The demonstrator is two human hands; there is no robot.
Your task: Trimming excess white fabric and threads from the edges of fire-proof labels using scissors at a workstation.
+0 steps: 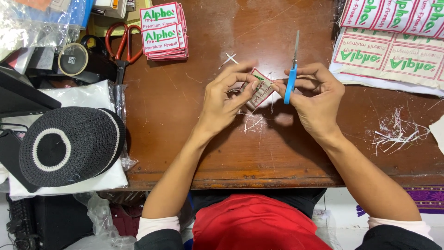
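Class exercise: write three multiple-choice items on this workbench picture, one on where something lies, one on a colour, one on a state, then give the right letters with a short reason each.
1. Where does the stack of cut patches lie?
A. At the far side of the table, left of the hands
B. On the crocheted cap
C. Under the right hand

2. What colour are the handles of the small scissors in the right hand?
A. Red
B. Blue
C. Yellow

3. How is the single patch held?
A. Lying flat on the table, untouched
B. Pinched in the fingers of the left hand, raised off the table
C. Folded inside the cap

Answers: 1 A, the stack sits beside the red-handled scissors, beyond the left hand. 2 B, a blue handle shows between the fingers. 3 B, the left hand's fingertips grip its edge above the thread scraps.
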